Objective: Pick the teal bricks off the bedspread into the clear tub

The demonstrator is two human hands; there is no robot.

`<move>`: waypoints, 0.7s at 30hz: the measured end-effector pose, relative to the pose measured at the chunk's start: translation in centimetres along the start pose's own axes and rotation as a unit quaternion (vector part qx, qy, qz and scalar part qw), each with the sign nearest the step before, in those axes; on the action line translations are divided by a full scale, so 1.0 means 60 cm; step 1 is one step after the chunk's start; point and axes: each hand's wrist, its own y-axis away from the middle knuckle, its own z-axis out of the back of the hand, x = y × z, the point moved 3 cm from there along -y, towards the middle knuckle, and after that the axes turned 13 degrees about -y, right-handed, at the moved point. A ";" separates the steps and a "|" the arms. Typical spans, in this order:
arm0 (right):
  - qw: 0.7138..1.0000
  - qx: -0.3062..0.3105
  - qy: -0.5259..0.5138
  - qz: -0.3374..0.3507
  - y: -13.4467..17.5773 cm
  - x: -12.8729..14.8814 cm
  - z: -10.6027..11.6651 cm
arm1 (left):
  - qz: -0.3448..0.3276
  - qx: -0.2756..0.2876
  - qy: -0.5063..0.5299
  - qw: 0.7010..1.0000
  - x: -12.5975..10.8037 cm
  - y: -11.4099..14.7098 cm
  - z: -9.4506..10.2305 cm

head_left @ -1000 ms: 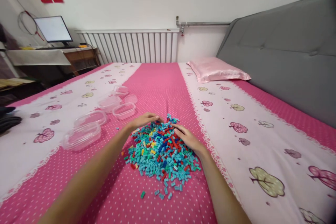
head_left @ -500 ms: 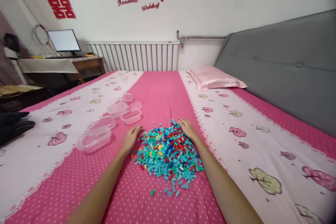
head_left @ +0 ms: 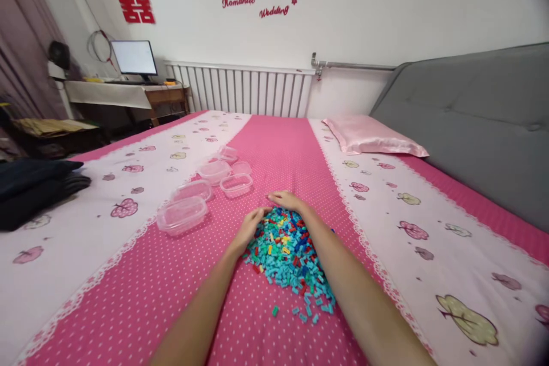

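A heap of small plastic building bricks (head_left: 288, 257), mostly turquoise with red, blue, green and yellow ones mixed in, lies on the pink dotted bedspread (head_left: 274, 143). Along the heap's left edge rests my left hand (head_left: 250, 227), its fingers stretched forward and touching the outer bricks. My right hand (head_left: 287, 201) curves round the far edge, fingers extended leftward, its tips close to the left fingertips. Neither hand holds a brick that I can see. My right forearm covers the heap's right side. One green brick (head_left: 275, 311) lies apart at the near side.
Several clear plastic containers (head_left: 182, 216) and lids stand left of the heap. A pink pillow (head_left: 373, 135) lies at the far right by the grey headboard (head_left: 480, 108). Dark folded cloth (head_left: 34, 189) is at the left edge. Beyond the bed stands a desk with a monitor (head_left: 134, 58).
My right hand has moved from the heap's right side around its far edge, toward my left hand. The far bricks sit closer together. The view has turned left.
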 end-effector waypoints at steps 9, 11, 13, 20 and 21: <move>0.998 0.025 0.059 0.018 0.069 0.033 -0.005 | -0.047 0.024 -0.125 0.991 -0.071 0.189 0.052; 0.996 -0.036 0.065 0.048 0.109 0.047 0.017 | -0.054 0.033 -0.186 0.981 -0.079 0.246 0.020; 0.988 -0.117 0.077 0.069 0.166 0.055 0.034 | -0.048 -0.002 -0.321 0.946 -0.079 0.272 -0.017; 0.929 -0.329 0.166 0.039 0.425 0.031 -0.081 | -0.026 -0.094 -0.374 0.922 -0.079 0.161 -0.082; 0.929 -0.320 0.183 0.038 0.441 0.028 -0.112 | -0.033 -0.103 -0.378 0.919 -0.083 0.149 -0.083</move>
